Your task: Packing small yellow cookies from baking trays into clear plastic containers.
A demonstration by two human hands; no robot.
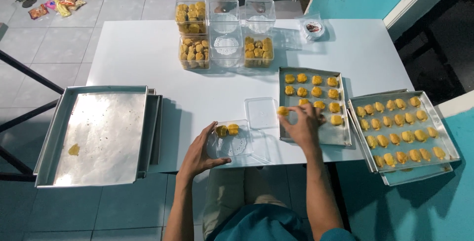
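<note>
Head camera, high, looking down on table [148, 53].

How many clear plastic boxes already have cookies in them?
4. Three stand at the table's far edge: far left, the one in front of it, and front right. The fourth, holding two cookies, is steadied by the left hand.

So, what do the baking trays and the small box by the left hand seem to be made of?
Baking trays: probably aluminium or steel, as they look grey, matt and dully reflective. Small box held by the left hand: likely clear plastic, as the white doily inside shows through it.
</note>
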